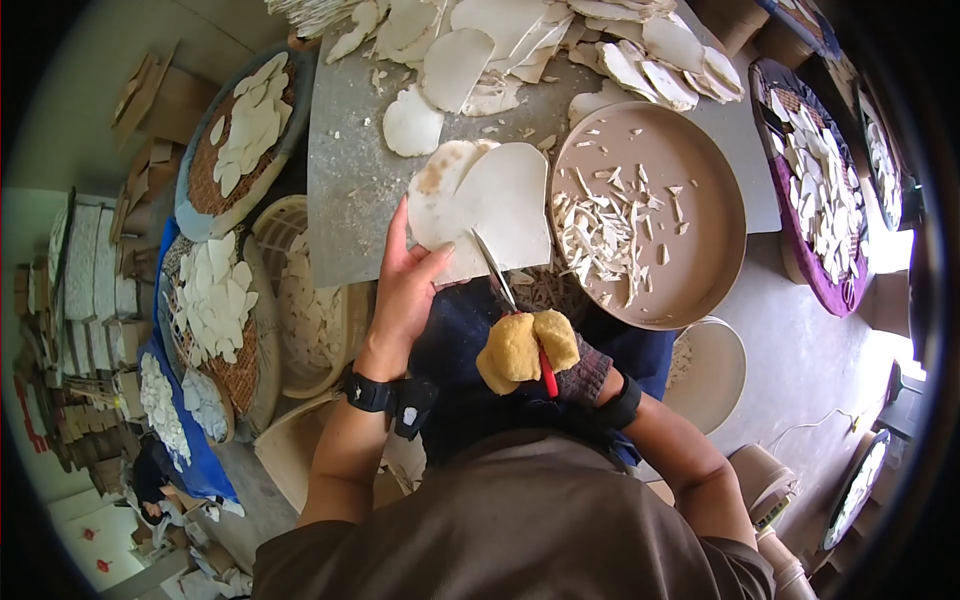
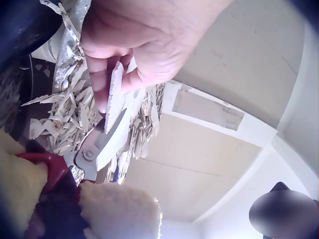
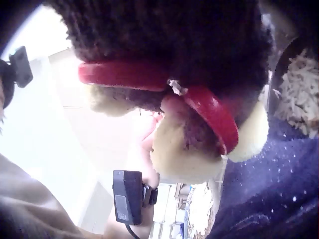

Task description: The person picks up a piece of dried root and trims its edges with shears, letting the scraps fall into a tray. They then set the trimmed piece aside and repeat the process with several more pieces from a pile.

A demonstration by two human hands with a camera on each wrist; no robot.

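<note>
My left hand pinches two overlapping flat white slices, thumb on top and fingers beneath; one has a brownish patch. In a dark knit glove, my right hand grips red-handled shears whose handles have chunks of yellow foam on them. The blade overlaps the slices' near edge in the head view. From the left wrist, the slice shows edge-on at the blades of the shears. The right wrist view shows the red handles against the glove, with foam around the fingers.
A round brown tray of cut scraps stands on the right of the metal table. Whole slices are piled along the far side. Baskets of slices stand at left, a pale bucket below the tray.
</note>
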